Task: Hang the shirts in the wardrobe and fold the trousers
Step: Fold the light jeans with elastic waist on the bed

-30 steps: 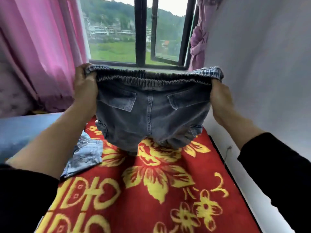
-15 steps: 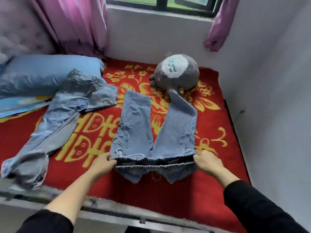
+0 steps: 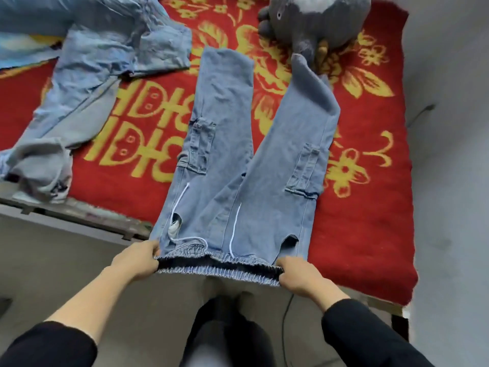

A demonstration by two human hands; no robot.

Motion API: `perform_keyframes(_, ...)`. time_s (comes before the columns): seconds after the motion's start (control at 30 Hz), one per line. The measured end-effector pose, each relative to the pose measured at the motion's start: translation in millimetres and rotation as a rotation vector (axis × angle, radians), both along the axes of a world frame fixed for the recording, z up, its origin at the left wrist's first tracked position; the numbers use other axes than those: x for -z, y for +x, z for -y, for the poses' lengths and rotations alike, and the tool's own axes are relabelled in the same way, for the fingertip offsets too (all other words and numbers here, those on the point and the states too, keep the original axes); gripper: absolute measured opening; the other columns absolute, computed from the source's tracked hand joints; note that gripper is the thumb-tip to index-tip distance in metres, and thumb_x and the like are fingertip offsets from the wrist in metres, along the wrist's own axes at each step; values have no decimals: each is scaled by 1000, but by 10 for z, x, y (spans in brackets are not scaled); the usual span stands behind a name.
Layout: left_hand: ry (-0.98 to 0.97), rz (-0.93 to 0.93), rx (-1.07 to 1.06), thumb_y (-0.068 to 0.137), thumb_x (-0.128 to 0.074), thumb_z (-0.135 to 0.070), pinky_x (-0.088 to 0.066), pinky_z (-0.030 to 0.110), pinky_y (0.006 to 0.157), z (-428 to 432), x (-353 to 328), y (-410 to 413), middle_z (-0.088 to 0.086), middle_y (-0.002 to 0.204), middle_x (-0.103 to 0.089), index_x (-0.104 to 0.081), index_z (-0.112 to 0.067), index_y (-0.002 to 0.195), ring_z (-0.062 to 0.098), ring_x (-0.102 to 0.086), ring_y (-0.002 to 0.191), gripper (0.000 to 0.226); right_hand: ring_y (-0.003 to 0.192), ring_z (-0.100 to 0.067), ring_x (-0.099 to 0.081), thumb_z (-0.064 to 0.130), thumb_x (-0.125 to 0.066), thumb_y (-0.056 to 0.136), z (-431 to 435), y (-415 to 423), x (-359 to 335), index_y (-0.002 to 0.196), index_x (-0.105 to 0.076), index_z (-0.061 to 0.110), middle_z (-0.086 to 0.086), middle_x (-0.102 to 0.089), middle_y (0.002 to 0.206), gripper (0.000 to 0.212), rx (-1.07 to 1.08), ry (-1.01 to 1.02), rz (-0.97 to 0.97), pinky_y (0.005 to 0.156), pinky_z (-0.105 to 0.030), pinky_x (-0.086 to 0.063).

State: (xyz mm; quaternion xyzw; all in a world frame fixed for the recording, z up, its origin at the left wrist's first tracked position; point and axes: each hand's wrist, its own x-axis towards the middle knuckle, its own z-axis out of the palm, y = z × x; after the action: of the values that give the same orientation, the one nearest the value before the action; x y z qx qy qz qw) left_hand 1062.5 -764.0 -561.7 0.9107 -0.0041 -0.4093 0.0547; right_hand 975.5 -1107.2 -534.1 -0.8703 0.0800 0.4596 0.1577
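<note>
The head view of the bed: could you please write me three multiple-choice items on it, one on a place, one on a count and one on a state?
1. Where is the grey plush toy?
A. At the far end of the red blanket, by a hem of the spread jeans
B. On the floor
C. Under a pillow

2. How many pairs of jeans are in view?
A. One
B. Two
C. Four

3. How is the spread jeans' waistband held?
A. By nobody
B. By one hand alone
C. By both hands, one at each end

Answers:
1 A: the right leg's hem reaches the toy at the top of the view.
2 B: a crumpled pair lies left of the spread one.
3 C: the left hand and the right hand each grip an end.
</note>
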Motion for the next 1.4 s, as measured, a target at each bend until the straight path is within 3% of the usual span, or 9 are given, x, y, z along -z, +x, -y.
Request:
perform_keyframes(0.33, 116, -45, 128, 91, -49, -22, -45, 36, 75, 442, 944, -528, 6, 112, -47, -39, -22, 115, 25, -51, 98, 27, 79, -26, -62, 27, -50, 66, 106, -122, 698, 63, -47, 17, -4, -59, 80, 11, -46, -58, -411, 79, -32, -51)
perform_keyframes(0.5, 236, -51, 43, 91, -48, -18, -45, 39, 74, 518, 1189, -559, 9, 112, -46, -37, -18, 120, 28, -49, 102, 31, 86, -22, -64, 41, -59, 75, 252, -215, 1118, 74, -64, 17, -4, -68, 84, 25, 129, 138, -301, 75, -30, -49)
perform_keyframes(0.6, 239, -79, -153, 89, -53, -22, -44, 45, 85, 742, 1291, -636, 15, 124, -38, -35, -14, 122, 34, -39, 116, 39, 80, -20, -60, 29, -58, 84, 518, -80, 1219, 70, -60, 19, -2, -66, 79, 18, 246, 138, -98, 70, -30, -45)
perform_keyframes(0.8, -205, 288, -466, 78, -59, -10, -42, 40, 84, 2100, 1249, -1131, 7, 108, -39, -48, -10, 101, 28, -39, 105, 26, 77, -24, -52, 17, -58, 85, 1193, 330, 1311, 78, -52, 11, -1, -57, 75, 11, 729, 1, 319, 64, -33, -33)
perform_keyframes(0.97, -420, 211, -349, 77, -60, -27, -42, 42, 95, 3244, 1346, -1407, 5, 129, -35, -41, -18, 128, 28, -37, 117, 55, 86, -28, -63, 38, -68, 81, 1486, 487, 1581, 91, -49, 15, -8, -63, 96, 32, 916, 50, 158, 74, -43, -55)
perform_keyframes(1.07, -269, 147, -362, 75, -64, -45, -42, 47, 97, 3530, 1434, -1317, 10, 138, -28, -28, -18, 138, 33, -33, 124, 77, 69, -16, -65, 16, -65, 87, 1420, 559, 1578, 93, -57, 9, -6, -65, 86, 13, 1050, 275, 91, 49, -27, -54)
perform_keyframes(1.17, -151, 169, -320, 59, -79, -48, -51, 48, 80, 3546, 1464, -1256, 12, 121, -45, -30, -14, 127, 34, -49, 105, 90, 36, -8, -52, -1, -56, 84, 1302, 731, 1394, 73, -53, 10, 1, -53, 47, 16, 1116, 436, 10, 48, -28, -51)
perform_keyframes(1.23, -119, 192, -310, 58, -83, -32, -52, 42, 72, 3475, 1403, -1201, 11, 108, -52, -34, -12, 115, 32, -55, 96, 78, 33, -12, -52, -3, -55, 82, 1281, 849, 1245, 70, -53, 7, -1, -51, 40, 15, 1044, 475, -79, 44, -28, -50)
perform_keyframes(1.4, -355, 33, -355, 75, -48, -1, -42, 36, 70, 2945, 1157, -807, 13, 100, -63, -53, -18, 96, 36, -57, 96, 28, 33, -17, -54, 6, -57, 84, 1335, 1068, 1173, 68, -52, 4, -8, -51, 39, 16, 930, 355, -74, 44, -28, -51)
